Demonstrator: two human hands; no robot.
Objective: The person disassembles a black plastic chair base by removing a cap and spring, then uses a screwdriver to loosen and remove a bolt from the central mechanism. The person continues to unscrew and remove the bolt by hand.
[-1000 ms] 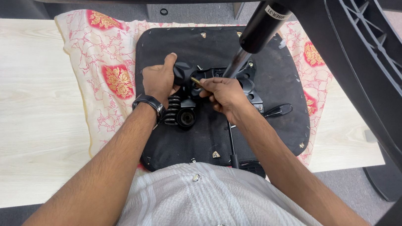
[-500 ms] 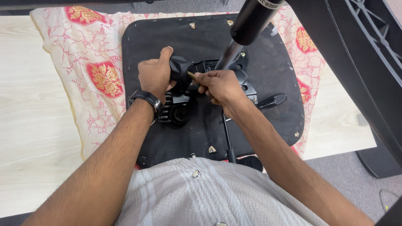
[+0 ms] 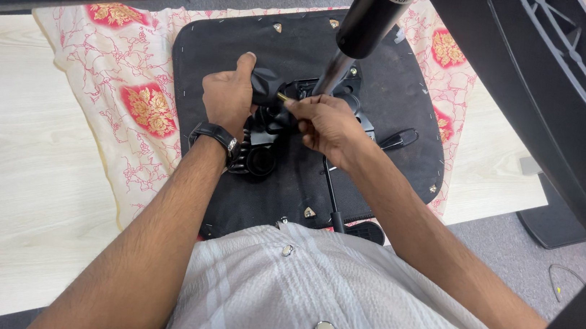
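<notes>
Landmark is the black seat base [image 3: 394,102], lying upside down on a flowered cloth [image 3: 127,89] over the pale wood table [image 3: 8,178]. Left of the base's centre, the left hand [image 3: 227,96], wristwatch [image 3: 216,135] on it, is clenched around a black knob [image 3: 266,85] on the mechanism [image 3: 267,136]. At centre, a small brass-tipped piece [image 3: 284,98] pokes out between both hands, long axis roughly level, pointing left toward the knob. Right hand [image 3: 323,120] pinches its other end, so right is nearer and drives it; left just steadies. The gas cylinder [image 3: 366,20] rises from the mechanism just beyond the right hand. A lever [image 3: 401,136] sticks out right of centre. Versus half a second ago: grips and hand spacing unchanged, only the camera view has shifted slightly.
</notes>
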